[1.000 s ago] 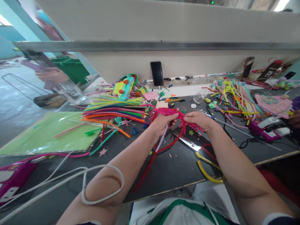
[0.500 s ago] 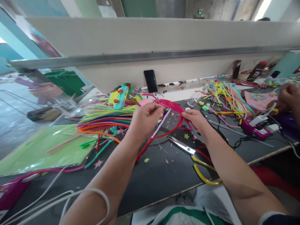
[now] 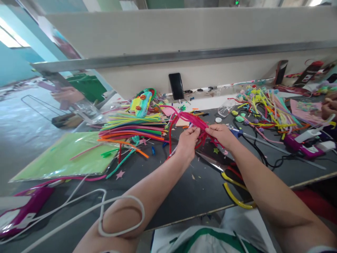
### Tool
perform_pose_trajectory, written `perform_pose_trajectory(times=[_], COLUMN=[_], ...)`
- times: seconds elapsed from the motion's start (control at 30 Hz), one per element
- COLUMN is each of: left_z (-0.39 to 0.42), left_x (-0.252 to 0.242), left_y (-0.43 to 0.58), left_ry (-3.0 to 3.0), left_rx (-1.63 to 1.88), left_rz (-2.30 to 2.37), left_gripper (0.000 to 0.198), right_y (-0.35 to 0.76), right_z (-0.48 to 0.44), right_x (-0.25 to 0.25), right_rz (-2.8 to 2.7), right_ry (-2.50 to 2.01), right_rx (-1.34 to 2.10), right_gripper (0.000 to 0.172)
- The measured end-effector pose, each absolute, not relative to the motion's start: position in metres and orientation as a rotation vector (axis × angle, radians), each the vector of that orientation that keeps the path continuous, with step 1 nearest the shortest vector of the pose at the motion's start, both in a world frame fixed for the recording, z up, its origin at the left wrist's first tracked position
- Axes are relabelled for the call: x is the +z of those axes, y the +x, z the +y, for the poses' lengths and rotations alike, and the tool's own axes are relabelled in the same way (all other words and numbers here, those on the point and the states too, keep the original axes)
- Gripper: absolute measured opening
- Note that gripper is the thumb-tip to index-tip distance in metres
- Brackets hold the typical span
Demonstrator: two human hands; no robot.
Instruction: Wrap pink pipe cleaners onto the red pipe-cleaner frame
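Observation:
A bundle of magenta pipe cleaners (image 3: 191, 118) is held up over the dark table, its stems fanning toward the upper left and short ends poking out below. My right hand (image 3: 220, 135) pinches its gathered end between thumb and fingers. Right beside it, my left hand (image 3: 187, 143) is closed, thumb against fingertips, on red-pink stems at the same spot; the exact stem is hard to make out. A red pipe cleaner (image 3: 170, 135) curves down behind my left hand. Beneath my hands lie scissors with yellow handles (image 3: 237, 200), partly covered by my right forearm.
Coloured pipe cleaners (image 3: 131, 131) lie in a pile at left, near a green sheet in plastic (image 3: 65, 154). A phone (image 3: 176, 86) leans on the partition. More stems (image 3: 273, 105), a purple power strip (image 3: 302, 146) and another person's hand (image 3: 329, 107) are at right. A white cable (image 3: 121, 198) loops over my left forearm.
My left hand has moved right and slightly down, from the bundle's left side to beside my right hand. The view has shifted, so the table items sit further right.

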State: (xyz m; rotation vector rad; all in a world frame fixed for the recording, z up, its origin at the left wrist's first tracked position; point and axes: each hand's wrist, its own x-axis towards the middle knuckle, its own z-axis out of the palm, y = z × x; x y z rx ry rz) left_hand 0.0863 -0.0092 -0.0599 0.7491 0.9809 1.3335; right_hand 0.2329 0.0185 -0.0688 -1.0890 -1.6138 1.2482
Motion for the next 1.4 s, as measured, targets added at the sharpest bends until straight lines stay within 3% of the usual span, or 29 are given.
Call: perform_pose_trajectory(times=[0.5,0.8,1.07,1.4], left_z=[-0.006,-0.007,-0.007,-0.005], left_x=[-0.067,-0.071,-0.075,-0.075], left_y=[0.086,0.084,0.084,0.082], left_ry=[0.824,0.848,0.847,0.933], left_rx=[1.363,1.327,1.305,1.294], left_rz=[0.997,0.885,0.923,0.952], left_gripper=[0.010,0.015,0.022,0.018], right_y=[0.234,0.233,0.233,0.235], right_z=[0.014,0.014,0.014,0.015], right_x=[-0.060,-0.061,-0.059,-0.056], right_rz=[-1.933,-1.912,-1.990,-2.016], right_ry=[-1.206,-1.166,-1.148,-1.138], right_rx=[0.738,0.813,0.601,0.660], right_gripper=[0.037,0.037,0.037,0.038])
